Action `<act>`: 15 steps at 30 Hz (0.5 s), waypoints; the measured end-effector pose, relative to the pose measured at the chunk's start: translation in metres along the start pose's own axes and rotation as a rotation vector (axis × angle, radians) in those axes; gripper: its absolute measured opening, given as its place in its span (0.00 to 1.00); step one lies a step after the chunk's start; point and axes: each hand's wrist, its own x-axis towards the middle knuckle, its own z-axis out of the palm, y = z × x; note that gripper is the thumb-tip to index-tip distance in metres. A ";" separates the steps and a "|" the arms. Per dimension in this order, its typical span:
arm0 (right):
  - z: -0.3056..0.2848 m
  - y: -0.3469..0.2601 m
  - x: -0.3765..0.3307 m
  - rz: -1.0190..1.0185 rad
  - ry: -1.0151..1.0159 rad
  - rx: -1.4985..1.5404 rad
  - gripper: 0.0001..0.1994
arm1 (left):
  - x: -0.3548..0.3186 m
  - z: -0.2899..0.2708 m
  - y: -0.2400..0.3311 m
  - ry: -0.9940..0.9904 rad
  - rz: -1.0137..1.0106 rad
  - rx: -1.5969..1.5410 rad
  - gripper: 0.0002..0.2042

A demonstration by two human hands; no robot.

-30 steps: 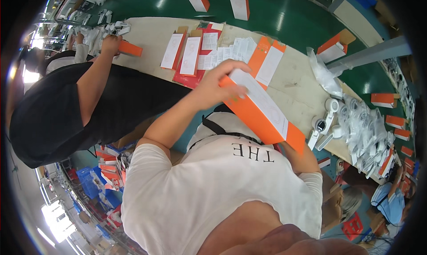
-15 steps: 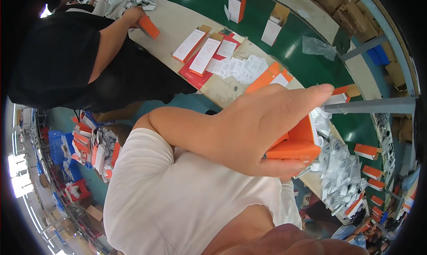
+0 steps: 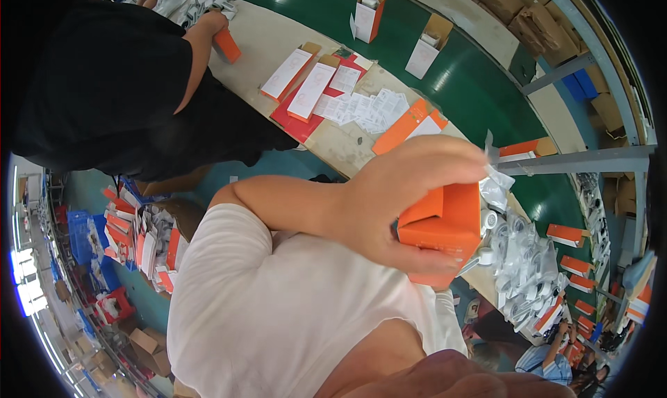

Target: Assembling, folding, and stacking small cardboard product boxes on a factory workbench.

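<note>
My left hand is closed round an orange carton, thumb along its near side and fingers over the far side. Orange flaps show on the end facing me, partly folded inward. My right hand is almost wholly hidden under the carton and my left hand, so its fingers cannot be made out. Just beyond the carton, a flat orange-and-white box lies on the table. White coiled parts in clear plastic bags lie in a heap to the right of the carton.
Two white-and-orange boxes lie on a red sheet beside printed leaflets. A co-worker in black holds an orange box at the far left. A grey metal bar juts in at the right. Bins of cartons stand behind on the left.
The carton in my left hand has turned, and more of its orange flaps shows. My fingers have curled further over it. The whole view has shifted slightly.
</note>
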 end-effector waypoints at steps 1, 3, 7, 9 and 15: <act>-0.001 0.003 0.001 -0.010 -0.008 0.012 0.16 | -0.006 0.002 -0.008 0.090 0.099 -0.062 0.33; -0.002 0.006 0.002 -0.034 -0.026 0.033 0.15 | -0.020 0.002 -0.025 0.167 0.224 -0.165 0.31; -0.005 0.009 0.005 -0.085 -0.055 0.071 0.15 | -0.030 0.007 -0.029 0.171 0.216 -0.185 0.26; -0.007 0.011 0.007 -0.108 -0.067 0.091 0.14 | -0.031 0.005 -0.025 0.115 0.173 -0.137 0.26; -0.015 0.015 0.008 -0.193 -0.119 0.163 0.13 | -0.010 -0.020 -0.008 -0.252 0.090 0.169 0.34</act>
